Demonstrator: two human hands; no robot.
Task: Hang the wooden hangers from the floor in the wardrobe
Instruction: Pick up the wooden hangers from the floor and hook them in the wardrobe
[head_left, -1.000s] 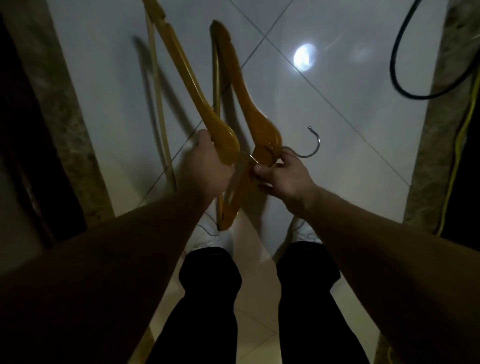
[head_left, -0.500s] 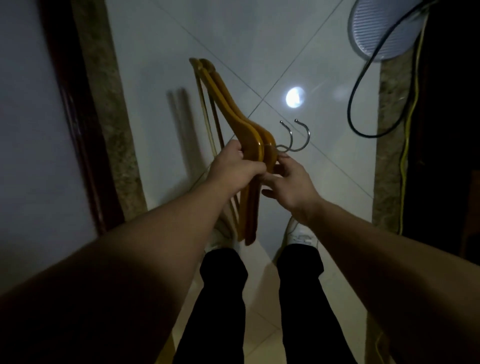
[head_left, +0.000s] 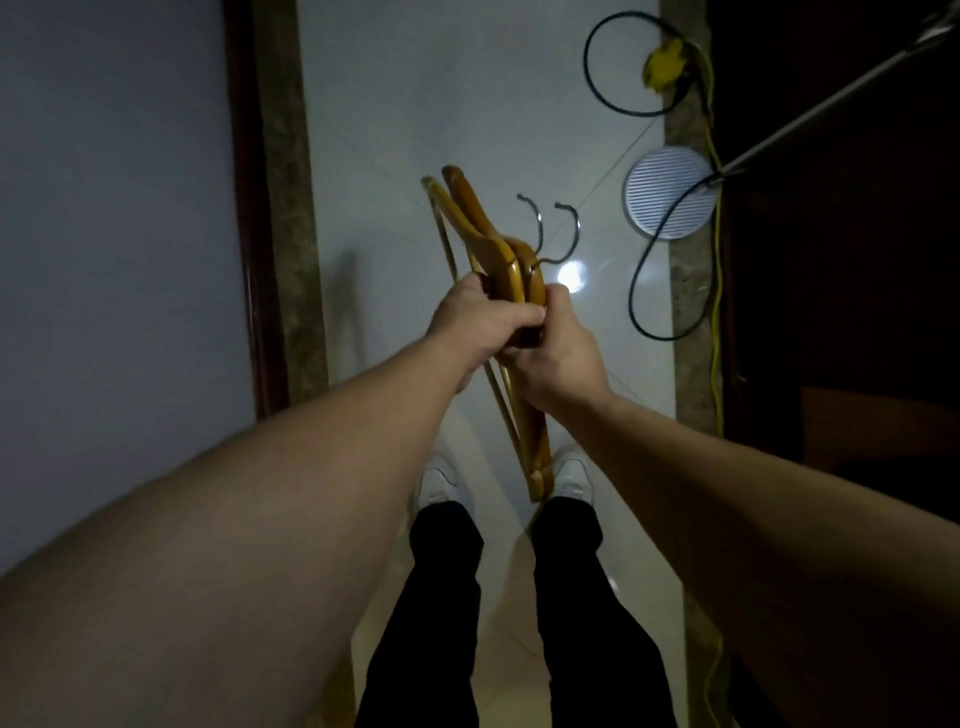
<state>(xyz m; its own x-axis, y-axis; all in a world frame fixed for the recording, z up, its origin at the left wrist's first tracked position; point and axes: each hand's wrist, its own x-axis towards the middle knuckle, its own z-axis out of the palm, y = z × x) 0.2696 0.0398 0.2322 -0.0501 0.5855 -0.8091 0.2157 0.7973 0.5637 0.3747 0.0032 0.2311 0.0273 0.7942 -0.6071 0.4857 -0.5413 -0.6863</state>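
Note:
Two wooden hangers (head_left: 511, 270) lie pressed together, side by side, held up in front of me above the white tiled floor (head_left: 415, 104). Their two metal hooks (head_left: 558, 234) point up and to the right. My left hand (head_left: 478, 325) is wrapped around the hangers' middle from the left. My right hand (head_left: 558, 348) grips the same bundle from the right, just below the hooks. The lower arms of the hangers run down between my hands toward my white shoes (head_left: 571, 467).
A pale wall with a dark wooden frame (head_left: 249, 208) runs along the left. On the right lie a black cable (head_left: 644, 280), a yellow cable (head_left: 717, 312), a round white grille (head_left: 670, 192) and a metal rod (head_left: 831, 98) before a dark opening.
The two hangers, apart a second ago, are now closed together into one bundle. Both hands have tightened on them, and my view has swung left and forward.

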